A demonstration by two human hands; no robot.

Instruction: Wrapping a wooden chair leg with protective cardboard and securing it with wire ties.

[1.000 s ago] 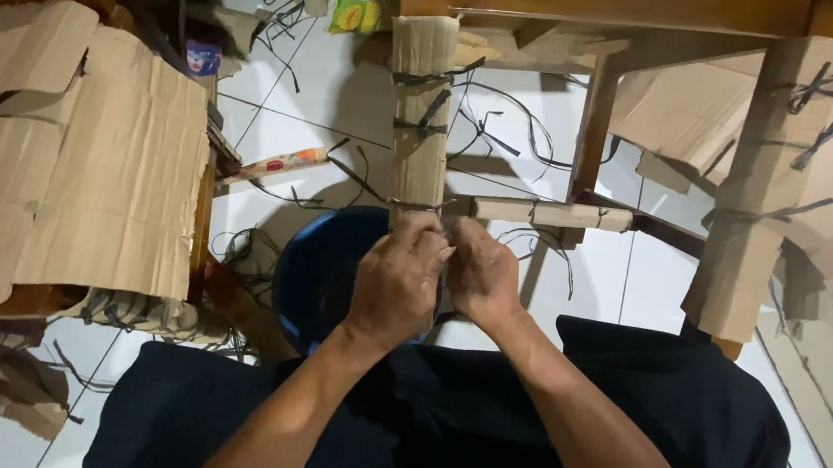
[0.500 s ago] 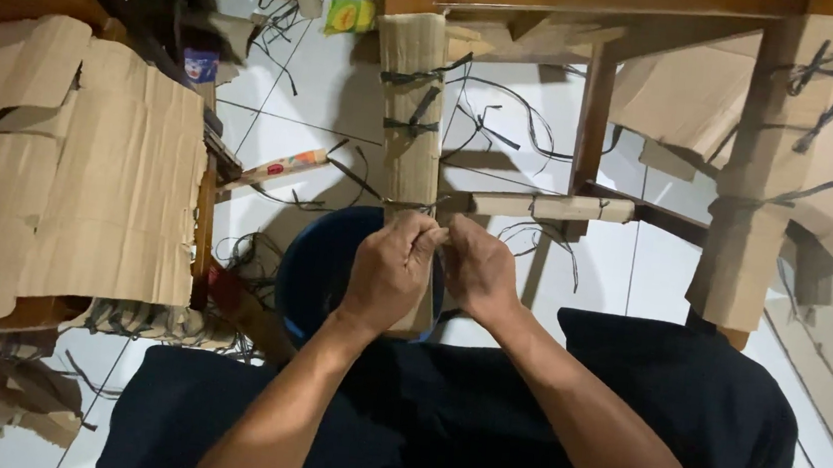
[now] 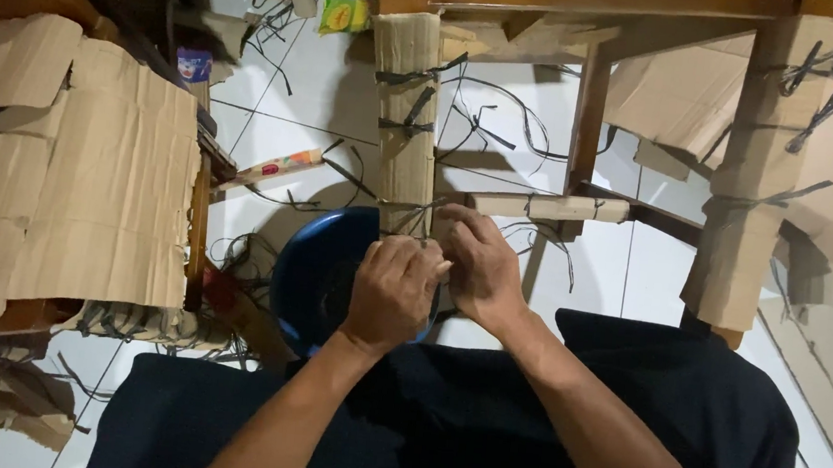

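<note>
Left hand [image 3: 391, 292] and right hand [image 3: 477, 267] pressed together at frame centre, against the near end of a cardboard-wrapped furniture leg [image 3: 404, 123] running from centre toward 12 o'clock. Fingers of both hands curled and pinched at a thin dark strap [image 3: 409, 206] circling the wrap just above the knuckles; actual hold on the strap hidden by the fingers, so grip on it cannot be confirmed. Two further dark ties [image 3: 410, 98] knotted around the same leg higher up. Cardboard-wrapped crossbar [image 3: 549, 207] extending from the leg toward 3 o'clock, touching the right fingertips' area. Blue basin [image 3: 317, 276] on the white tiled floor [image 3: 339, 87], partly under the left hand. Large flat cardboard sheet [image 3: 68, 194] at 9 o'clock. Second wrapped leg [image 3: 757, 184] at 2 o'clock, tied with dark straps. Loose strap offcuts [image 3: 502, 121] scattered on the tiles behind the first leg.
</note>
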